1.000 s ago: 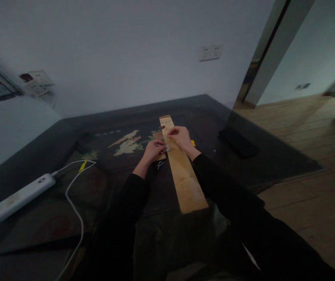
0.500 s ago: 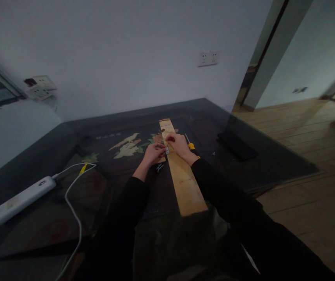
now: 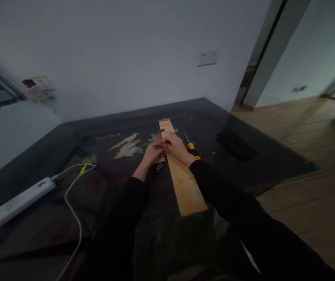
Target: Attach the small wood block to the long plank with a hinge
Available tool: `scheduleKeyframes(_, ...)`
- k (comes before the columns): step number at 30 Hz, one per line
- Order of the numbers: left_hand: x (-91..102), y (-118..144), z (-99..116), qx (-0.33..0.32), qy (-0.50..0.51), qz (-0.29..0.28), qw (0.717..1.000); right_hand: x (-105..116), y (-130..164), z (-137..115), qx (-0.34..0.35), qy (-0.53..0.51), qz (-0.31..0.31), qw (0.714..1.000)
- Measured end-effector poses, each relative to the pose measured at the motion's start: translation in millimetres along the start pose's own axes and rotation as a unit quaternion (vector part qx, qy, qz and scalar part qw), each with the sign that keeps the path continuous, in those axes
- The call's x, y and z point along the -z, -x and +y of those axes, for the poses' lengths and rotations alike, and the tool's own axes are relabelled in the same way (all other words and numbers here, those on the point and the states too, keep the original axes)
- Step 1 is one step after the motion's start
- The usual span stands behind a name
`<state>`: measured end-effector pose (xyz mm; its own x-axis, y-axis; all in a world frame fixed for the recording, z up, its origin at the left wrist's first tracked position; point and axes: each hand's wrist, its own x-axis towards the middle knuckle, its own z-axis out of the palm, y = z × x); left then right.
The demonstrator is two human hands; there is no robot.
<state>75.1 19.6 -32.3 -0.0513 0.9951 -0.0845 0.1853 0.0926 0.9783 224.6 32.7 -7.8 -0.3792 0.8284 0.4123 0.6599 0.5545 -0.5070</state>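
A long pale wooden board (image 3: 186, 187) lies lengthwise on the dark table, pointing away from me. At its left edge is a small silvery metal piece (image 3: 167, 150), perhaps a hinge. My left hand (image 3: 152, 153) pinches this piece from the left, over a short bit of wood (image 3: 160, 160). Resting across the board, my right hand (image 3: 178, 147) is closed in a pinch at the same spot; what its fingertips hold is too small to make out. Several screws (image 3: 159, 168) lie below my left hand. A yellow and black screwdriver (image 3: 191, 146) sits right of the board.
On the left is a white power strip (image 3: 22, 201) with a pale cable (image 3: 75, 212) running toward me. A black flat object (image 3: 236, 145) lies at the right of the table (image 3: 281, 160). A wall (image 3: 126, 58) stands behind.
My right hand has shifted slightly left and down, its fingertips now meeting my left fingertips at the metal piece. More of the screwdriver shows. My left hand stays in place.
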Motion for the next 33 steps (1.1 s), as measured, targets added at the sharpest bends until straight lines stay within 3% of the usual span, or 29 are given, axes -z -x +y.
scheduleKeyframes(10, -5.7, 3.4, 2.5, -0.011, -0.062, 0.049, 0.997, -3.8, 0.3, 3.1, 0.018, -0.013, -0.003, 1.0)
scheduleKeyframes(19, -9.6, 4.8, 2.2, -0.117, -0.202, 0.116, 0.965, -3.2, -0.7, 6.2, 0.02, -0.002, -0.003, 1.0)
scheduleKeyframes(26, -13.3, 8.7, 4.7, -0.135, -0.278, 0.122, 0.943, -5.0, -0.2, 7.8, 0.01, 0.011, 0.002, 1.0)
scheduleKeyframes(33, -14.6, 9.3, 4.5, -0.141, -0.294, 0.13, 0.936, 1.9, 2.0, -1.5, -0.019, 0.038, -0.01, 0.999)
